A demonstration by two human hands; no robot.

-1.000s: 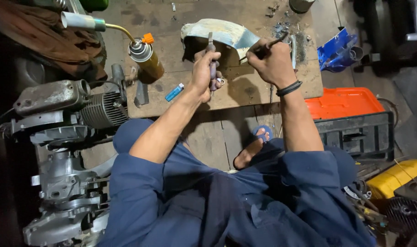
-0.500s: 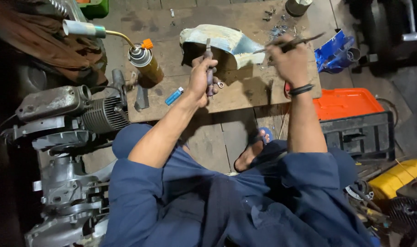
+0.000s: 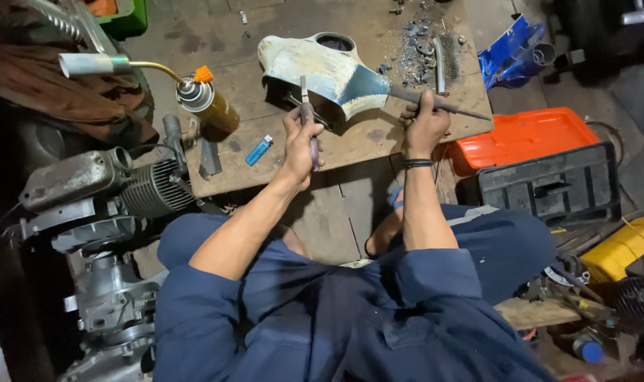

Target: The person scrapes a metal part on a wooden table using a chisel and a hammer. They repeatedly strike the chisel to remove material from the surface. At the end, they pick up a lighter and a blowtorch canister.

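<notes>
Metal, stiff and probably light, the pale curved body panel point(image 3: 329, 71) lies at twelve o'clock on the wooden board point(image 3: 350, 145), best gripped by its rim, while the left hand point(image 3: 299, 145) clasps pliers point(image 3: 309, 124) and the right hand point(image 3: 426, 127) grips a rod point(image 3: 442, 106).

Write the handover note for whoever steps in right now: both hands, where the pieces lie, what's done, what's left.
Left hand: gripping pliers upright, tips at the pale curved cover.
Right hand: holding a thin grey rod, its tip against the cover's dark patch.
Both hands are over the wooden board. Blowtorch can and blue lighter lie to the left.
Done: cover positioned, tools in hand.
Left: the work at the patch looks unfinished.
</notes>
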